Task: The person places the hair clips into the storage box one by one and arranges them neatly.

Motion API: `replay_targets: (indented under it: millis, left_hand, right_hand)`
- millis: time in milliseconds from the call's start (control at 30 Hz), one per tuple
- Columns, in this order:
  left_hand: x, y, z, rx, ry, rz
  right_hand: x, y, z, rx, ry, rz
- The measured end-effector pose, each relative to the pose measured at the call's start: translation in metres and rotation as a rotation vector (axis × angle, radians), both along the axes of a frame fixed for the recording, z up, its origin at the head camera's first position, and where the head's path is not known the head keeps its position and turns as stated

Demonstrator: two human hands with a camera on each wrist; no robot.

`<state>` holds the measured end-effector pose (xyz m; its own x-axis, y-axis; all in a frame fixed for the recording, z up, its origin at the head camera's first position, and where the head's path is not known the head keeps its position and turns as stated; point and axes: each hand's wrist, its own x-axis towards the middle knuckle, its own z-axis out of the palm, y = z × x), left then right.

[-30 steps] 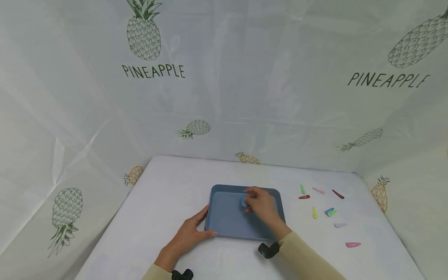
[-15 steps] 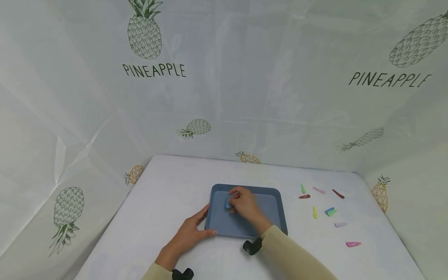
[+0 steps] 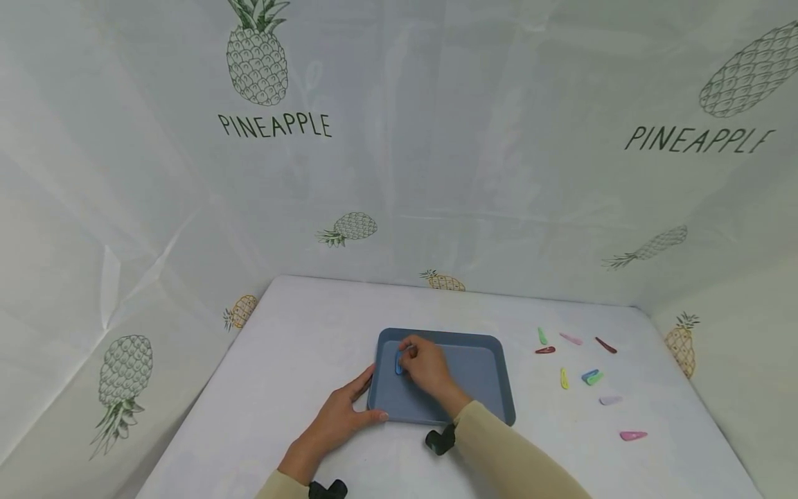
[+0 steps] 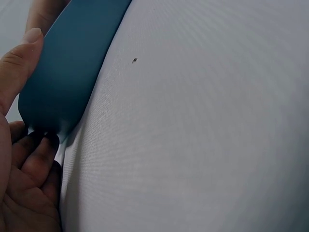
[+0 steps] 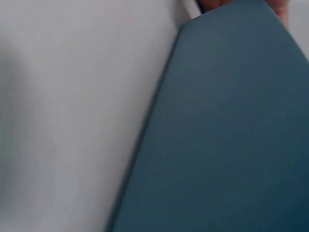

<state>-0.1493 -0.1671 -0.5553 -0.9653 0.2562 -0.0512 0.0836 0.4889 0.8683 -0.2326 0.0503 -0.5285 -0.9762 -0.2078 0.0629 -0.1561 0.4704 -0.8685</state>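
Note:
A blue snap hair clip is pinched between the thumb and fingers of my right hand, low over the left part of a blue-grey tray. My left hand holds the tray's near left corner, thumb along the front edge and fingers along the left side. In the left wrist view, the curled fingers sit at the tray's corner and the thumb lies against its wall. The right wrist view shows the tray's side; the right hand and the clip are out of that view.
Right of the tray, several hair clips lie scattered on the white table: a yellow clip, a lilac clip, a pink clip and a dark red clip among them. A pineapple-print sheet hangs behind.
My right hand has carried the blue hair clip leftward across the tray, from its middle toward the left side, and the clip now stands more upright in view. The left hand has stayed put.

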Motion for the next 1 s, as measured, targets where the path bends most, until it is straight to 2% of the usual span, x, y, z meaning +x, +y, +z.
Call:
replay_targets:
  millis: [200,500,1000]
  left_hand:
    - [0.0,0.001,0.0,-0.005,0.008,-0.005]
    - [0.0,0.001,-0.001,-0.006,0.005,0.006]
    - [0.0,0.001,-0.003,-0.012,0.03,0.007]
  right_hand:
    - [0.0,-0.001,-0.005,0.053,0.045,-0.014]
    - [0.003,-0.01,-0.01,0.227,0.119,-0.013]
    - [0.002,-0.011,-0.015,0.31,0.15,-0.031]
